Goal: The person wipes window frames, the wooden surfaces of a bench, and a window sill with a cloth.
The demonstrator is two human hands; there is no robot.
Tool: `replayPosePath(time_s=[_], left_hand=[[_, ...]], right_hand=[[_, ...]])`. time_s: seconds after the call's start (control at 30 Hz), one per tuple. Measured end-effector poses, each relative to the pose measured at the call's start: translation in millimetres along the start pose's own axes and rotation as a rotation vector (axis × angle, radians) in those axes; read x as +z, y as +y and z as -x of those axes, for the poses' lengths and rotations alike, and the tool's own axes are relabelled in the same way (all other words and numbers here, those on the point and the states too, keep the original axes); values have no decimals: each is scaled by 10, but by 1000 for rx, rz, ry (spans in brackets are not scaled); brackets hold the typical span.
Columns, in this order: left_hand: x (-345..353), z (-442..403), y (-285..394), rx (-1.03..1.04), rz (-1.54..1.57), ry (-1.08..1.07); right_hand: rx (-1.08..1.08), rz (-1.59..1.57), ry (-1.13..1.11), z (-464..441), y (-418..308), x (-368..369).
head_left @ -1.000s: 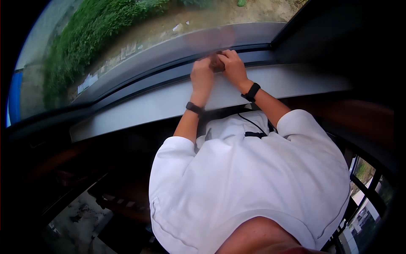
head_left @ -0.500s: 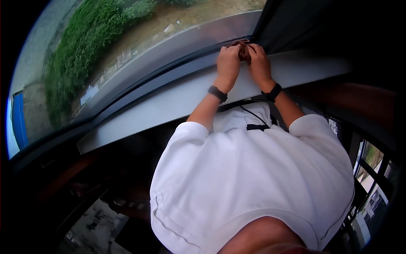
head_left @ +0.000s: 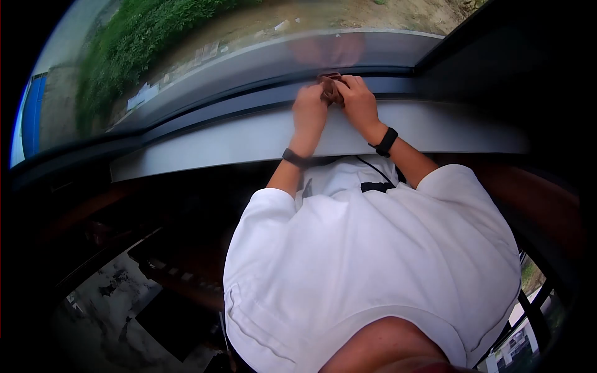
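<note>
A bunched brown cloth (head_left: 332, 91) is pinched between both hands against the dark window frame (head_left: 261, 105). My left hand (head_left: 310, 112) grips the cloth from its left side, fingers closed and slightly blurred. On the other side, my right hand (head_left: 359, 104) has its fingers curled over the cloth's top and right edge. Part of the cloth is hidden behind the fingers. Just below the hands runs the pale window sill (head_left: 249, 138). Each wrist wears a black band.
Glass (head_left: 379, 53) rises beyond the frame, with green bushes (head_left: 149, 43) and bare ground outside. A dark panel (head_left: 491, 68) borders the window at right. Below left, a marbled floor (head_left: 112, 311) shows past dark furniture.
Both hands and the cloth have shifted left along the window frame. The camera view has turned, so the sill lies more level and more of the window's right side shows.
</note>
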State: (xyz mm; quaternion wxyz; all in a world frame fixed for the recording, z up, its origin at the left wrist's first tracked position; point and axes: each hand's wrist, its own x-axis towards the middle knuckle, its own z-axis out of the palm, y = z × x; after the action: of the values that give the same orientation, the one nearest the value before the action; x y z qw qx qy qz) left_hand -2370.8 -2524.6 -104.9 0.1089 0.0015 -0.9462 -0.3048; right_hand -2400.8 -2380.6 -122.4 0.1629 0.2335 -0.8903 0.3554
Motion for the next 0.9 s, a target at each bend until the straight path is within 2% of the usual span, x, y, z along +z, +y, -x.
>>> replayPosePath(time_s=[0.27,0.37,0.47,0.6,0.73,0.9], left_hand=[[-719,217,-929,26,99,-19],[-1272,212,-1208,49,167,66],[-1960,54,-1294,234,159,306],[-2670,-295,-1274,427,249,513],[-2944,-628,-1008,640,298,593],[-2795,-699,-918,712,289,537]], right_hand=[[5,-114,-186,-167,-790,534],[12,-239,-113,-339,-1356,778],[-127,-238,66,-694,-1918,913],[-291,-248,376,-1292,-2578,857],[-336,-98,651,-1570,-2824,598],[-271,46,808,-1463,-2430,794]])
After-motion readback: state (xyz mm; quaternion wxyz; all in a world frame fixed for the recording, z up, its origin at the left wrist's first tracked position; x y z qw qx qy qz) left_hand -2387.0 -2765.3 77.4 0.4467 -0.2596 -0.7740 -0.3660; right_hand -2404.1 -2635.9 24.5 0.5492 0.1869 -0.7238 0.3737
